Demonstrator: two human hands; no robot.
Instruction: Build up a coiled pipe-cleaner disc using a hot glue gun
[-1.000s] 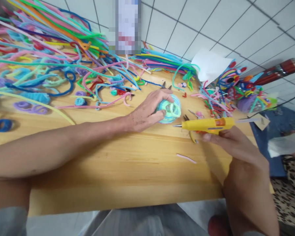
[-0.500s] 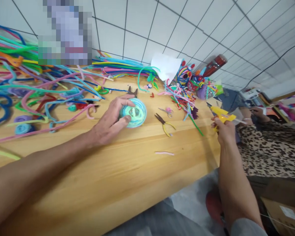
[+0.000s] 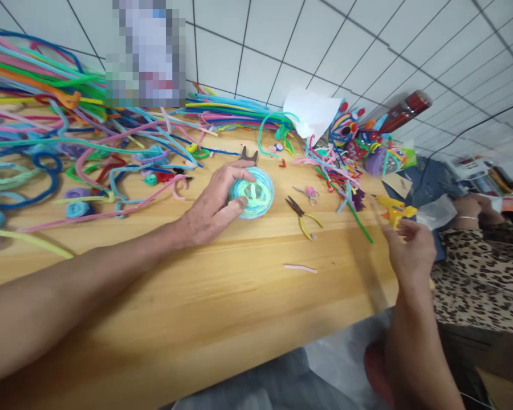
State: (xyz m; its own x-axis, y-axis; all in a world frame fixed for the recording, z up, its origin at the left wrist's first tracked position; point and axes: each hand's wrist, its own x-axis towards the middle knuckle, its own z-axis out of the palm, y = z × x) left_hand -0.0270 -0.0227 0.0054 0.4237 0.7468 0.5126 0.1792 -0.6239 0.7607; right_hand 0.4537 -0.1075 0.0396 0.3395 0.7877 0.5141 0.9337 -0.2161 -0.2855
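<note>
My left hand (image 3: 209, 208) grips a round coil of blue and pale green pipe cleaner (image 3: 263, 196) on the table. Its thumb presses on the coil's middle and its fingers reach over the far rim. Out at the table's right edge, my right hand (image 3: 412, 253) has thumb and fingers about the handle of a yellow hot glue gun (image 3: 393, 206), nozzle pointing left. Behind the coil lies a dark-jawed tool (image 3: 249, 154), partly hidden. To its right are yellow-handled pliers (image 3: 301, 215), small scissors (image 3: 308, 195) and a short pink pipe cleaner piece (image 3: 300, 268).
Many loose pipe cleaners (image 3: 21, 74) cover the left and back of the wooden table (image 3: 188, 319). Cut scraps (image 3: 333, 168), finished colourful figures (image 3: 346, 128) and a red cylinder (image 3: 408, 108) stand back right. Another person's leopard-print sleeve (image 3: 470, 250) is close beside my right hand.
The view has shifted, so the table things sit further right. My right hand has turned on the glue gun and its grip looks looser. My left hand stays on the coil.
</note>
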